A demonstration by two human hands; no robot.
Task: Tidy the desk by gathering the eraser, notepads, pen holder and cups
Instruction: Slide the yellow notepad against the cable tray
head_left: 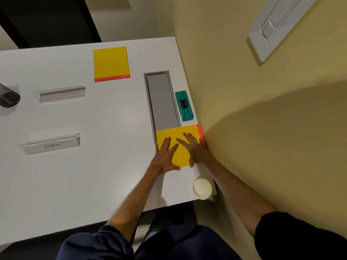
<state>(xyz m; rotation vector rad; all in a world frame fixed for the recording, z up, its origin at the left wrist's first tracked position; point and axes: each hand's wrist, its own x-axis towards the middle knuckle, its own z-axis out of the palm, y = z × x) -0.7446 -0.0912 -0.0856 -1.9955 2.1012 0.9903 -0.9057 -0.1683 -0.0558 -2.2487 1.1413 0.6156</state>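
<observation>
Landmark: grey inset tray (162, 102) in the desk (93, 175).
Near notepad (180, 156): lies over the tray's near end, red spine towards the wall.
Left hand (165, 154), right hand (194, 147): both flat on the near notepad, fingers spread, pressing, nothing pinched.
Handling (judged): light, thin, glossy, so it likely slides; take hold at the stiffer red spine.
Eraser (184, 106): just right of the tray.
Cup (202, 187): nearer than the tray, beyond the notepad.

The far notepad (111, 62) and the near notepad (167, 133) are yellow with an orange-red edge strip. The eraser (185, 111) is teal with a black centre; the cup (202, 187) and desk (93, 175) are white, the pen holder (8, 96) black mesh.
</observation>
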